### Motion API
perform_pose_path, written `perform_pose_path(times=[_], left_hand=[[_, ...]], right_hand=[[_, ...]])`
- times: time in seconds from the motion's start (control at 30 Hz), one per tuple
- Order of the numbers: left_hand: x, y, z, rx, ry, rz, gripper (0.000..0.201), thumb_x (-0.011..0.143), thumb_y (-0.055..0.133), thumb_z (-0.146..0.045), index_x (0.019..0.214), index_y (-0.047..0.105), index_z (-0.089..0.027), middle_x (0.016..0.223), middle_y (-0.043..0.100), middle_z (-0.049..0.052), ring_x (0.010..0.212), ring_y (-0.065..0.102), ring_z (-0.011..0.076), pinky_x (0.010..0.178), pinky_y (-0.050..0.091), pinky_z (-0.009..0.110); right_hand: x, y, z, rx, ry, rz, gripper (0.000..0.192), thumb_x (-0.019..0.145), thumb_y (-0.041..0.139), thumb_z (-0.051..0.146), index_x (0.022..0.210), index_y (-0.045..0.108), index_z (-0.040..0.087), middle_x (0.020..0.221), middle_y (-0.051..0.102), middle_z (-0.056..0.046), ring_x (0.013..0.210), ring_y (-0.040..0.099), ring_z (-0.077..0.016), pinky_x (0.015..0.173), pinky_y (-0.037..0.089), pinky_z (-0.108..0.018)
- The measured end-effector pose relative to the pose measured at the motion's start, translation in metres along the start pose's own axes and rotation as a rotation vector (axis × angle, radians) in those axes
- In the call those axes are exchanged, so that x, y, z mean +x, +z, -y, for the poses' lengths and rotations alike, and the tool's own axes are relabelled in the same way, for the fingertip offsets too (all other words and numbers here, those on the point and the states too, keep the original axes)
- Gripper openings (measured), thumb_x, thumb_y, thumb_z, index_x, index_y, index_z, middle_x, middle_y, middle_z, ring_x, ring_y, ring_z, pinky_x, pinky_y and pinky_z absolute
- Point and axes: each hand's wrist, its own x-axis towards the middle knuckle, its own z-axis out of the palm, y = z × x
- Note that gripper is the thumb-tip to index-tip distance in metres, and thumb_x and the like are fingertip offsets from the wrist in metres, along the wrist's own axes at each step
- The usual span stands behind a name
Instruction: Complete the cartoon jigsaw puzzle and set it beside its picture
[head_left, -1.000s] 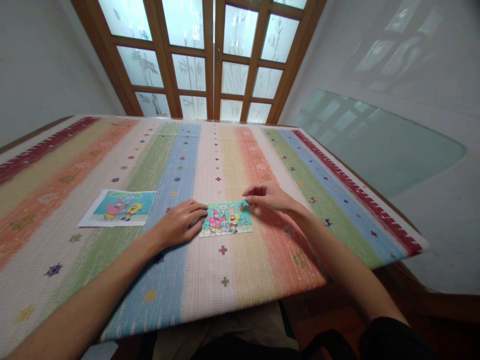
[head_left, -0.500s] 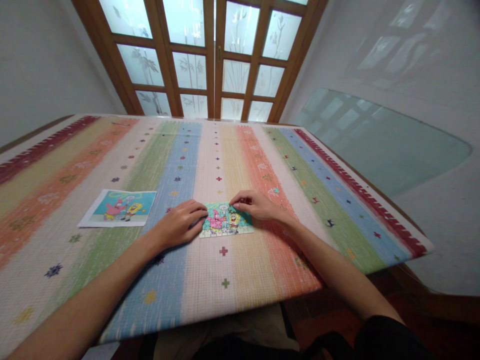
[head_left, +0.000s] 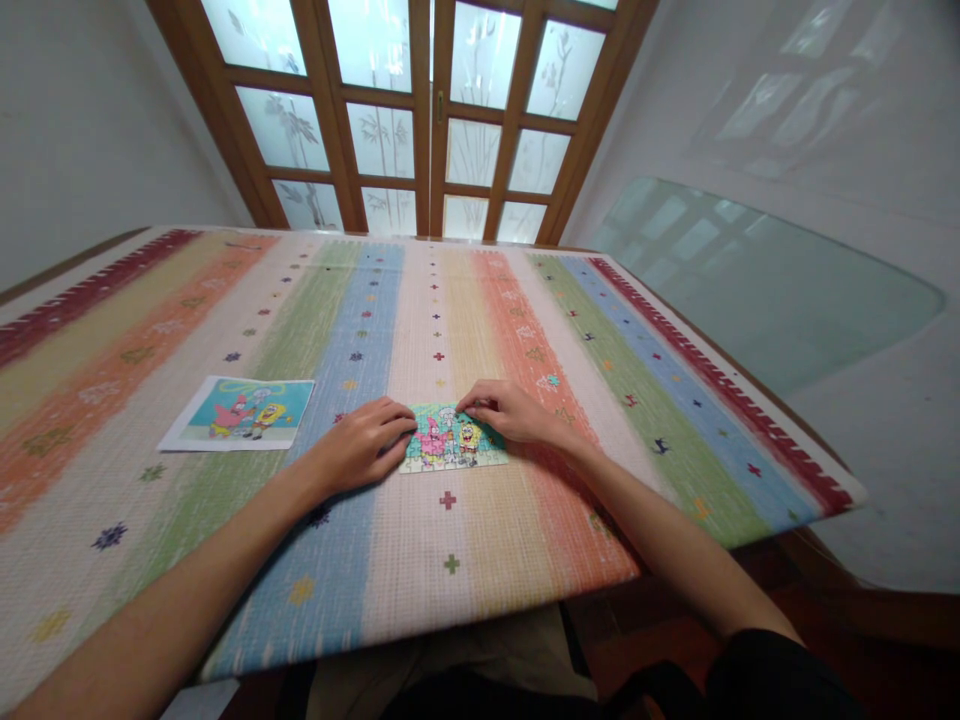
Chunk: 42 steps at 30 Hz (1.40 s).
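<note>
Lying flat, the small cartoon puzzle (head_left: 453, 441) looks nearly whole; left hand (head_left: 362, 445) rests spread on its edge, right hand (head_left: 510, 412) presses curled fingertips on top.

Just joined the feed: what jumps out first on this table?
A small cartoon jigsaw puzzle lies mid-table on the striped mat, the left hand flat against its left edge and the right hand pressing its top right part. A printed reference picture of the same cartoon lies apart to the left.
</note>
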Motion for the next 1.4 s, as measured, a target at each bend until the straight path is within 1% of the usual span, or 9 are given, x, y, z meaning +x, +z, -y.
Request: perform_pose_path(times=[0.17,0.3,0.47,0.57,0.67,0.8,0.97,1.07,1.4], left_hand=[[0.001,0.0,0.0,0.016,0.005,0.0,0.024,0.103,0.047,-0.02,0.11,0.07,-0.016,0.106,0.073,0.011,0.096,0.068,0.0229,0.085,0.059,0.039],[0.0,0.0,0.0,0.024,0.004,0.004,0.024,0.103,0.047,-0.02,0.109,0.07,-0.016,0.106,0.073,0.011,0.097,0.068,0.0229,0.086,0.059,0.039],[0.001,0.0,-0.001,0.03,0.009,0.009,0.025,0.103,0.046,-0.02,0.108,0.07,-0.015,0.106,0.073,0.012,0.096,0.068,0.0236,0.085,0.059,0.04],[0.002,0.0,-0.002,0.023,0.005,0.007,0.025,0.103,0.046,-0.02,0.108,0.07,-0.015,0.106,0.074,0.012,0.096,0.068,0.0237,0.085,0.059,0.04],[0.001,0.0,-0.001,0.025,0.002,0.005,0.025,0.103,0.046,-0.02,0.108,0.07,-0.014,0.106,0.073,0.012,0.096,0.068,0.0238,0.085,0.059,0.04],[0.0,0.0,0.0,0.025,0.003,0.01,0.024,0.103,0.047,-0.02,0.109,0.07,-0.014,0.106,0.073,0.012,0.096,0.068,0.0238,0.085,0.059,0.04],[0.0,-0.001,0.0,0.03,0.007,0.01,0.025,0.104,0.046,-0.021,0.109,0.07,-0.014,0.106,0.073,0.012,0.096,0.068,0.0232,0.085,0.06,0.04],[0.001,-0.001,-0.001,0.039,0.021,0.004,0.025,0.104,0.046,-0.02,0.109,0.07,-0.013,0.106,0.073,0.012,0.095,0.068,0.0236,0.085,0.06,0.04],[0.0,-0.001,-0.002,0.046,0.033,-0.034,0.022,0.103,0.049,-0.019,0.107,0.07,-0.015,0.104,0.074,0.011,0.094,0.068,0.0227,0.083,0.06,0.039]], right_hand=[[-0.001,-0.005,0.001,-0.003,0.018,0.009,0.028,0.095,0.058,0.006,0.104,0.079,0.021,0.102,0.074,-0.006,0.093,0.065,-0.0199,0.086,0.049,-0.034],[-0.003,-0.013,0.005,-0.052,0.052,0.077,0.037,0.09,0.051,-0.001,0.1,0.079,0.02,0.101,0.074,-0.005,0.091,0.065,-0.0195,0.087,0.05,-0.033],[-0.007,-0.022,0.008,-0.163,0.039,0.1,0.036,0.084,0.058,-0.001,0.104,0.079,0.019,0.098,0.071,-0.007,0.083,0.061,-0.0199,0.082,0.051,-0.033],[-0.009,-0.025,0.006,-0.19,-0.004,0.135,0.035,0.088,0.059,0.001,0.109,0.079,0.021,0.101,0.066,-0.008,0.087,0.061,-0.0203,0.084,0.05,-0.034],[-0.011,-0.027,0.003,-0.183,-0.03,0.168,0.029,0.093,0.061,0.005,0.108,0.08,0.022,0.101,0.062,-0.008,0.089,0.06,-0.0202,0.082,0.05,-0.033],[-0.013,-0.03,0.0,-0.148,-0.014,0.145,0.021,0.094,0.067,0.011,0.107,0.08,0.021,0.101,0.059,-0.007,0.085,0.058,-0.0184,0.077,0.048,-0.031],[-0.014,-0.03,-0.001,-0.126,0.007,0.127,0.008,0.092,0.074,0.014,0.098,0.077,0.018,0.1,0.059,-0.005,0.073,0.053,-0.0146,0.071,0.045,-0.03],[-0.015,-0.028,-0.001,-0.135,0.006,0.106,0.002,0.093,0.076,0.016,0.094,0.075,0.018,0.097,0.059,-0.005,0.07,0.05,-0.0142,0.069,0.044,-0.03],[-0.016,-0.018,0.0,-0.128,0.016,0.025,0.006,0.095,0.075,0.02,0.09,0.072,0.018,0.093,0.06,-0.004,0.073,0.051,-0.0155,0.067,0.041,-0.029]])
